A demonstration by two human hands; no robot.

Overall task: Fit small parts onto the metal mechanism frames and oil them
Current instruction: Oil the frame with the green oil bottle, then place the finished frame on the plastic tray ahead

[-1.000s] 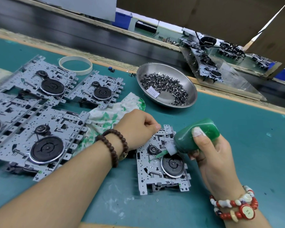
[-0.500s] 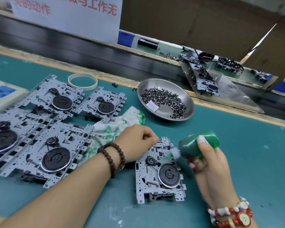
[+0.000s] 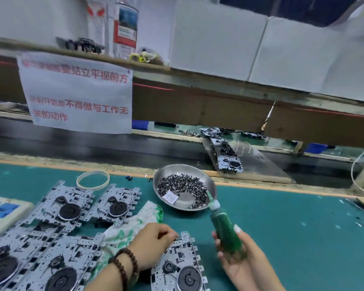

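A metal mechanism frame [image 3: 181, 267] with a black wheel lies on the green mat at the bottom centre. My left hand [image 3: 153, 243] rests curled on its upper left corner; whether it pinches the frame's edge or a small part is hidden. My right hand [image 3: 242, 261] grips a green oil bottle [image 3: 224, 229] upright, nozzle pointing up towards the steel bowl [image 3: 210, 185] of small dark parts. Several more frames [image 3: 69, 208] lie to the left.
A green-stained rag [image 3: 135, 223] lies between the frames. A white tape ring [image 3: 93, 179] sits near the mat's far edge. Beyond it runs a dark conveyor belt [image 3: 93, 145] with a paper notice [image 3: 76, 93] hanging above. A tray of frames [image 3: 225, 154] leans across the belt.
The camera has tilted up. My right hand lifted the bottle off the frame and turned it from nozzle-down to upright. My left hand stays on the frame.
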